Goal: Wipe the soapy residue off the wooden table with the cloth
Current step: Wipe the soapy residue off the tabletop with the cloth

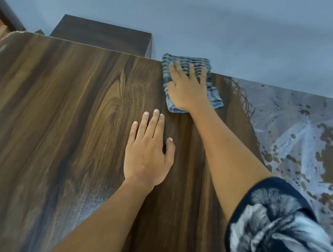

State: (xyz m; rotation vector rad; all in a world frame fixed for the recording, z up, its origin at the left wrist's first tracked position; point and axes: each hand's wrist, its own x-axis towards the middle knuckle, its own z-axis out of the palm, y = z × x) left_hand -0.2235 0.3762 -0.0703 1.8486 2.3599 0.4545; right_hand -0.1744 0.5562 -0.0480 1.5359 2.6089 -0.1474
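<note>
A dark wooden table (60, 114) fills most of the view. My right hand (186, 87) presses flat on a folded blue striped cloth (213, 91) at the table's far edge, and part of the cloth hangs over that edge. My left hand (148, 150) lies flat and open on the bare wood in the middle, nearer to me than the cloth. White soapy residue (295, 139) with brown gaps covers the table's right part, to the right of the cloth. The wood on the left and in the middle looks mostly free of foam.
A dark wooden cabinet (103, 33) stands behind the table's far edge, left of the cloth. A pale blue wall (214, 18) lies beyond. A faint wet sheen (94, 198) shows near my left forearm. My patterned dark sleeve (280, 230) sits at the lower right.
</note>
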